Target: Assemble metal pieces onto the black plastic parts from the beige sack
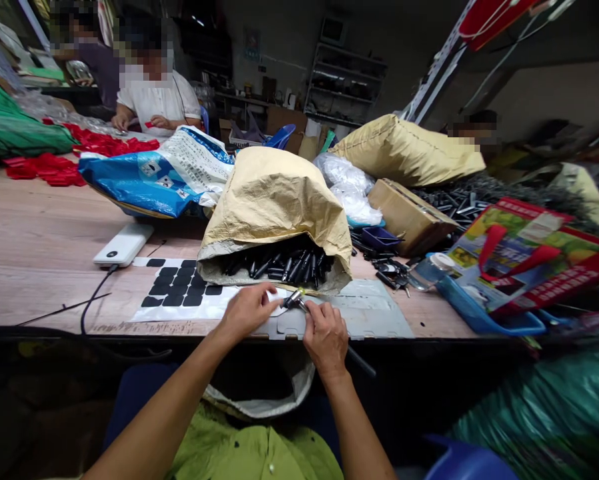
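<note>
My right hand (pixel 326 337) is closed around the shaft of a small mallet (pixel 294 298). Its short metal head has a yellowish end and a dark end, and the dark handle sticks out below my hand past the table edge. Just left of the head is my left hand (pixel 249 310), thumb and forefinger apart, with nothing visible between them. Both hands are over a grey sheet (pixel 374 310) at the table's front edge. Behind them a tan woven sack (pixel 279 200) lies with its mouth towards me, full of small black tubular parts (pixel 294 265).
A white sheet with black stickers (pixel 182 283) and a white power bank (pixel 124 245) with a cable lie left. Beyond are a blue bag (pixel 144 177) and red pieces (pixel 49 170). Right stand a wooden box (pixel 409 217) and a blue tray (pixel 469 310). Another person sits at back left.
</note>
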Demonstrator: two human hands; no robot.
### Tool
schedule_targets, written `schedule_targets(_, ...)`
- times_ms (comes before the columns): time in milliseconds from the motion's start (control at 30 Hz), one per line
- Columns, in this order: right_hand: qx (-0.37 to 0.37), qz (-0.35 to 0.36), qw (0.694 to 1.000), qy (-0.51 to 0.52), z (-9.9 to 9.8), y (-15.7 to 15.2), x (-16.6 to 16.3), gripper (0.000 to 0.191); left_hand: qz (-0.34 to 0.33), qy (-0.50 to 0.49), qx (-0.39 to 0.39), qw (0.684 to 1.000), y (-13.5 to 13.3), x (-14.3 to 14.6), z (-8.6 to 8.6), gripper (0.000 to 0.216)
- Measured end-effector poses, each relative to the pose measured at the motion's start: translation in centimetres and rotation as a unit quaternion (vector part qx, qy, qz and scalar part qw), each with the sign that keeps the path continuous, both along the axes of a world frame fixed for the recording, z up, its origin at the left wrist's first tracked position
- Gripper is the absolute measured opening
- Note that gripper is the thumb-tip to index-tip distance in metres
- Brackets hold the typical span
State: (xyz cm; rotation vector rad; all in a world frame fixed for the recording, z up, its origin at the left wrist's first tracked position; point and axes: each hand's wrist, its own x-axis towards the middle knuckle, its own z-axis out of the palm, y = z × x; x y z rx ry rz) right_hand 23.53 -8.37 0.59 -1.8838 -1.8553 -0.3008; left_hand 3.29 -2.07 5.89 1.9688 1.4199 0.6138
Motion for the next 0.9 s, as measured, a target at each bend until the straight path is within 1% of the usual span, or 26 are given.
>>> schedule_targets(33,0.001,0.001,1.0,0.0,0.0,0.0,0.0,0.032,0.077,0.034,0.041,0.996,1.5,0.0,-0.1,0.029)
schedule_targets(67,0.003,0.002,1.0,0.0,0.0,0.0,0.1,0.032,0.132,0.065,0.069,0.987,2.9,0.1,-0.4,0.03)
schedule_targets(100,0.004,0.004,1.0,-0.001,-0.1,0.1,0.1,0.032,0.167,0.093,0.083,0.978,4.1,0.1,-0.8,0.032)
schedule_targets(167,0.005,0.007,1.0,-0.004,-0.1,0.1,0.2,0.031,0.187,0.131,0.084,0.97,5.8,0.1,-1.6,0.032)
schedule_targets(267,0.002,0.008,1.0,-0.006,-0.1,0.0,0.2,0.031,0.177,0.147,0.082,0.97,6.4,-0.3,-2.4,0.025)
schedule_targets(367,-0.004,0.004,1.0,-0.007,0.0,0.0,0.1,0.031,0.157,0.102,0.115,0.976,5.4,-1.2,-2.6,0.02)
schedule_targets(400,-0.006,0.002,1.0,-0.007,0.0,0.0,0.1,0.031,0.142,0.078,0.129,0.978,4.8,-1.6,-2.7,0.019)
schedule_targets(467,-0.008,-0.002,1.0,-0.006,-0.1,0.1,0.0,0.031,0.091,0.037,0.143,0.985,3.7,-2.3,-2.9,0.019)
schedule_targets(567,-0.007,0.001,1.0,0.01,-0.1,0.3,0.1,0.03,0.008,0.019,0.133,0.991,2.2,-2.8,-3.5,0.017)
schedule_targets(667,0.019,0.014,0.996,0.085,-0.1,0.4,0.4,0.03,-0.027,0.022,0.125,0.992,1.4,-2.3,-4.3,0.015)
schedule_targets(800,0.064,0.04,0.974,0.215,0.5,0.0,0.4,0.032,-0.037,0.029,0.125,0.991,1.5,-1.3,-4.8,0.017)
schedule_targets(900,0.046,0.08,0.964,0.251,1.4,-0.6,-0.3,0.033,-0.035,0.027,0.109,0.993,1.8,-1.1,-4.8,0.018)
